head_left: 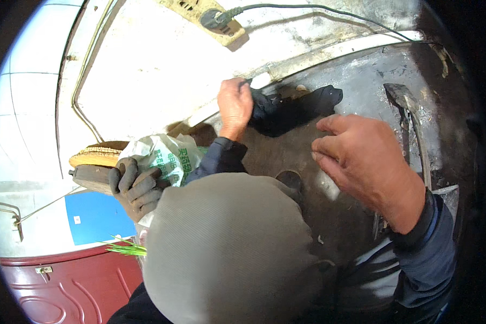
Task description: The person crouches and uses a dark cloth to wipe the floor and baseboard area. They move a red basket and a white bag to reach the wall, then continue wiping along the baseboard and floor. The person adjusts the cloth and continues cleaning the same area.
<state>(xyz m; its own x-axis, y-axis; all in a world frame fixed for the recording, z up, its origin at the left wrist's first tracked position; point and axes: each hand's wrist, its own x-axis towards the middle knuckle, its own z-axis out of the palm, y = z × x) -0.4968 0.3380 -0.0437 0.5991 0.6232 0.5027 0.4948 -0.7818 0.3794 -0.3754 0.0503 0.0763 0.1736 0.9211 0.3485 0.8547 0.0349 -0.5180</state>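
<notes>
My left hand is closed around the near end of a limp black cloth item, which lies on the dark floor along the foot of the wall. The fold of the cloth hides some of my fingertips. To the right, my right hand hovers over the floor with bent fingers slightly apart. Nothing shows between them, and the cloth's far end lies just beyond the fingertips. A grey cap fills the lower middle and covers what lies beneath it.
A power strip with a plugged-in black cord is on the wall. A small shovel leans at the right. At the left are a work glove, a printed plastic bag, green stalks, a blue panel and a dark red door.
</notes>
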